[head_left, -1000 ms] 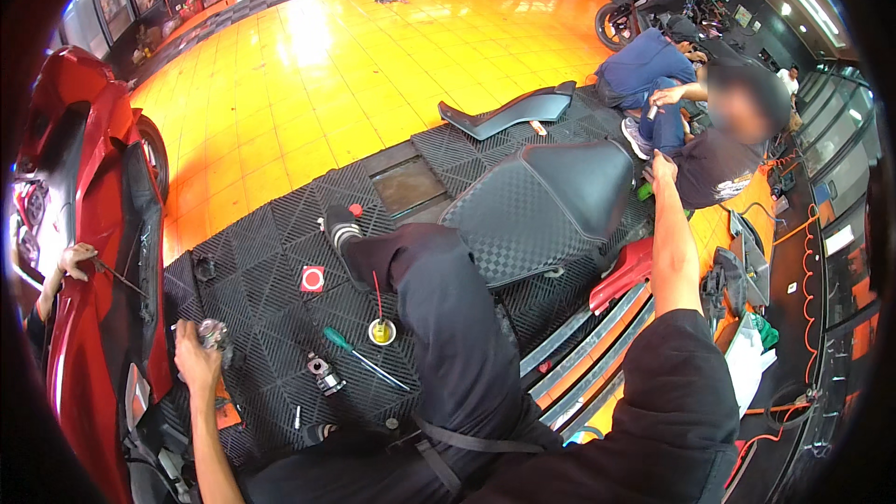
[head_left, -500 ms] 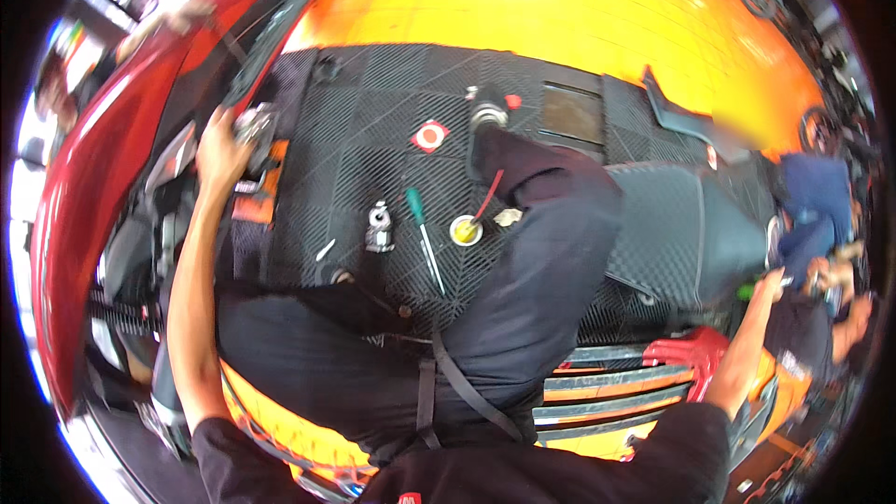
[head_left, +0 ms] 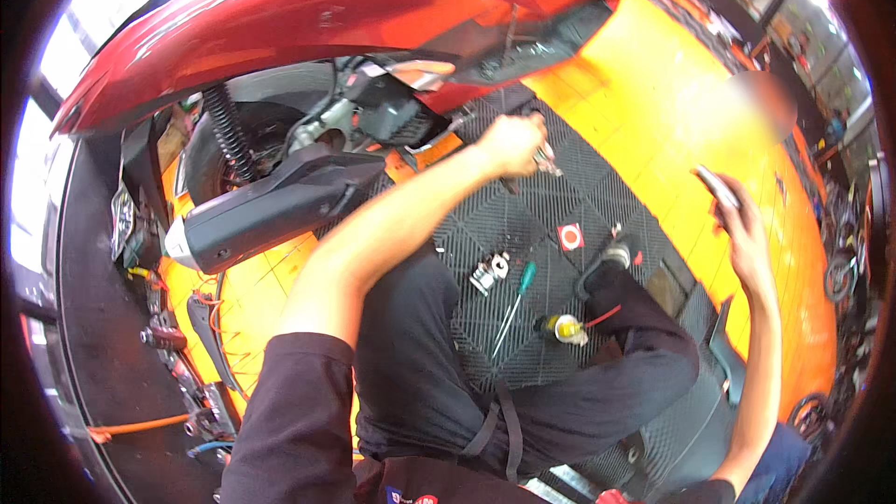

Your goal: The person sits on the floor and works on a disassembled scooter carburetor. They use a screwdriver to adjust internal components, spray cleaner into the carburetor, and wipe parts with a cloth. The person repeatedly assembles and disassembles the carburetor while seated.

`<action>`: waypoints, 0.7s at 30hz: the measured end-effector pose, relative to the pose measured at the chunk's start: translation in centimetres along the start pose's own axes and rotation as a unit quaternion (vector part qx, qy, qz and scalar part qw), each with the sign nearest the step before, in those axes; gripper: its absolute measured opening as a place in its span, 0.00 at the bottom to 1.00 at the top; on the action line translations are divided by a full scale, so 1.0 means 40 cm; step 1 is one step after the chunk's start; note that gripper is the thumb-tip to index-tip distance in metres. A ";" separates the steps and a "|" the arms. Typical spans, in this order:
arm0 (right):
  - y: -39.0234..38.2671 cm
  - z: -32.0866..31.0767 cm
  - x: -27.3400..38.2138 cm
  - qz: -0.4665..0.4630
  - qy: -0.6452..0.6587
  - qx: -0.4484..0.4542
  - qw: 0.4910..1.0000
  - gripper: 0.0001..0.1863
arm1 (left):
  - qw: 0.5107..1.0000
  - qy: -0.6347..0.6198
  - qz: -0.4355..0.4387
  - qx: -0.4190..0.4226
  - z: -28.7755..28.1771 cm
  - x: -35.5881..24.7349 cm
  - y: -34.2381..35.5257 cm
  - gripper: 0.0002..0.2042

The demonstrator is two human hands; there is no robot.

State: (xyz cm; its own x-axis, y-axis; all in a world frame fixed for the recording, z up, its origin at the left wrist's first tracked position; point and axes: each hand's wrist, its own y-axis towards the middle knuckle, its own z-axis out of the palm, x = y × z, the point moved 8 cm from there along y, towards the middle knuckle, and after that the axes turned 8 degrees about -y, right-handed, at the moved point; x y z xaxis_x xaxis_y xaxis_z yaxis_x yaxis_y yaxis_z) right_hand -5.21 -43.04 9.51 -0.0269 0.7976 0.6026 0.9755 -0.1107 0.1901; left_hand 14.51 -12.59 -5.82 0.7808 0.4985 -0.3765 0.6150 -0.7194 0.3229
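Note:
My left hand [head_left: 515, 145] reaches forward past the red scooter [head_left: 280, 14], its fingers closed round a small shiny metal part [head_left: 546, 161] whose exact kind is unclear. Raised at the right, my right hand [head_left: 745, 229] grips a slim silver object [head_left: 717, 187], too blurred to name. On the black mat between my legs lie a silver metal part [head_left: 490, 273] with round openings and a green-handled screwdriver [head_left: 515, 303]. Beside them stands a small white cup [head_left: 567, 329] of yellow stuff with a red stick in it. A red-and-white square packet [head_left: 570, 237] lies farther off.
The scooter's black muffler [head_left: 271, 210] and rear shock absorber [head_left: 229, 131] are close on my left. My shoe [head_left: 616, 252] rests on the mat beyond the cup. A black seat [head_left: 691, 429] lies at lower right. Yellow floor [head_left: 644, 65] extends beyond the mat.
My view has turned left toward the scooter. My right hand has come up and forward from beside the people at right, carrying the silver object. My left hand now reaches out over the mat.

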 end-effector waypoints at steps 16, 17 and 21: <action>0.977 0.517 0.628 -0.195 0.087 -0.151 0.965 0.20 | 0.999 -0.027 -0.016 -0.041 -0.048 0.071 -0.048 0.19; 1.016 0.501 0.609 -0.192 0.060 -0.173 0.964 0.21 | 0.998 -0.038 -0.012 -0.044 -0.046 0.052 -0.031 0.19; 0.984 0.562 0.675 -0.154 -0.028 -0.193 0.969 0.20 | 0.996 -0.055 -0.062 -0.029 -0.067 0.084 -0.049 0.17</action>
State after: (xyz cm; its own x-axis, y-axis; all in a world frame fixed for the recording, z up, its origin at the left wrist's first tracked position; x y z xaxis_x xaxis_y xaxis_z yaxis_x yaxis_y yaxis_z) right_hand 37.39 -12.53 15.84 -0.2816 0.8578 0.4299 0.7680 -0.0671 0.6370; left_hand 16.22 -8.20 -5.40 0.6840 0.5229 -0.5086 0.7135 -0.6247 0.3172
